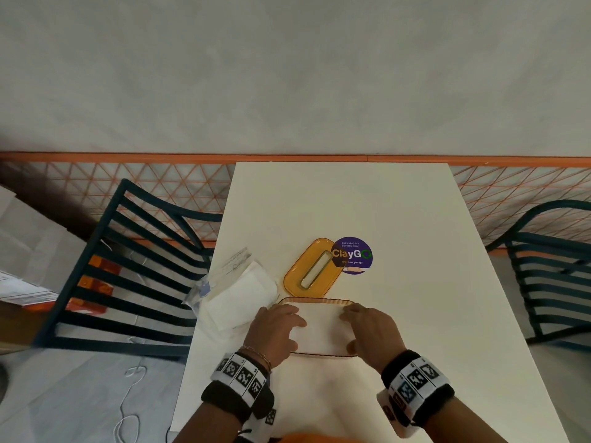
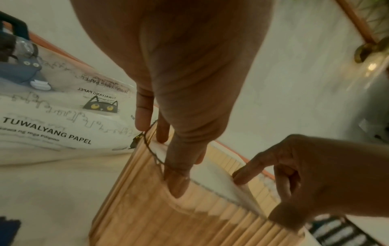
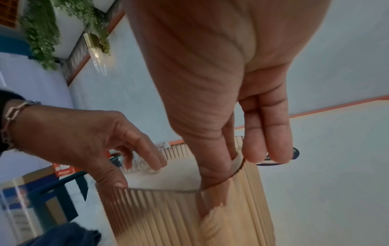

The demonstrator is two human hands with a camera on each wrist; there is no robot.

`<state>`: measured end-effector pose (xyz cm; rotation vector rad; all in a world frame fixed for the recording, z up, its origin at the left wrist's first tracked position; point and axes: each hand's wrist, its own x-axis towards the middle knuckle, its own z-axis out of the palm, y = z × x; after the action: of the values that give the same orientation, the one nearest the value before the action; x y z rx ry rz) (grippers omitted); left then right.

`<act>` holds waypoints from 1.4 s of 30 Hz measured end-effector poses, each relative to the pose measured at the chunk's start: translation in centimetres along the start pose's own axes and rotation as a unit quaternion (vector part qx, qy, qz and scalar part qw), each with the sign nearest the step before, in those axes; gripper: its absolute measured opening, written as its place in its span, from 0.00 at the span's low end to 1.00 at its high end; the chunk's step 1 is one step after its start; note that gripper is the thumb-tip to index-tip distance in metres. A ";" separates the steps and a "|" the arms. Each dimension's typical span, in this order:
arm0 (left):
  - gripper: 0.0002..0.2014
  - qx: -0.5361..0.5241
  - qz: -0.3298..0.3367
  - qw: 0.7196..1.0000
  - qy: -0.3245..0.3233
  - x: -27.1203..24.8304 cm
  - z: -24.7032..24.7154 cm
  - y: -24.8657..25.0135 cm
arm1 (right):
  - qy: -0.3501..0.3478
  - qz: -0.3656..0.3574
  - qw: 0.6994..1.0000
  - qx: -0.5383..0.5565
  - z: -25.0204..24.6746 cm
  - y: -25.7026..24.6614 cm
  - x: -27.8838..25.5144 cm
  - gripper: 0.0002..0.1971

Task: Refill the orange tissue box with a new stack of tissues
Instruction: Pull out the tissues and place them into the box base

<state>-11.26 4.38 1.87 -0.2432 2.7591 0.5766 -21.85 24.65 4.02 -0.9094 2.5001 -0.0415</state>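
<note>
1. The left hand (image 1: 277,327) was bare, with no rings showing.
2. Just behind the left hand, a thin chain bracelet (image 1: 258,356) of long oval links, pale metal in the right wrist view, circled the wrist.
3. Behind the bracelet sat a white band (image 1: 240,375) printed with a row of black-and-white square codes.
4. Behind that band came a black cuff (image 1: 224,401); a small coded tag (image 1: 270,417) hung beside it.
5. The right hand (image 1: 367,330) was bare too.
6. The right wrist wore a black cuff with a like white coded strip (image 1: 415,378) and a pale block (image 1: 391,410) bearing orange marks.
7. Orange cloth (image 1: 307,439) showed at the bottom edge.
</note>
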 end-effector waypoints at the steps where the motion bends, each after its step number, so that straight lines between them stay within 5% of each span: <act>1: 0.23 -0.026 -0.006 1.000 0.011 -0.1 0.0 -0.2 | 0.004 -0.001 1.000 0.006 0.0 0.1 0.1 0.32; 5: 0.12 -0.183 -0.094 0.968 0.142 -0.4 -1.8 -1.4 | 0.065 0.029 0.995 0.077 -1.0 0.7 0.2 0.21; 8: 0.12 -0.159 -0.188 0.945 0.217 0.3 -3.1 -4.8 | 0.134 0.086 0.978 0.136 -1.4 1.2 0.2 0.14; 11: 0.27 -0.107 -0.294 0.941 0.132 1.4 -3.5 -9.0 | 0.137 0.132 0.959 0.212 -0.8 1.7 0.6 0.14; 18: 0.52 -0.026 -0.323 0.946 0.001 3.1 -1.6 -13.2 | 0.111 0.137 0.952 0.249 0.2 2.7 1.6 0.12; 42: 0.55 -0.012 -0.338 0.941 -0.017 4.2 -0.2 -15.5 | 0.096 0.141 0.951 0.257 0.2 2.9 1.9 0.11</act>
<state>-11.77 -10.13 -4.98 -1.1115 2.4002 0.4117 -24.76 25.79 2.48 -0.3421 2.5746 -0.6824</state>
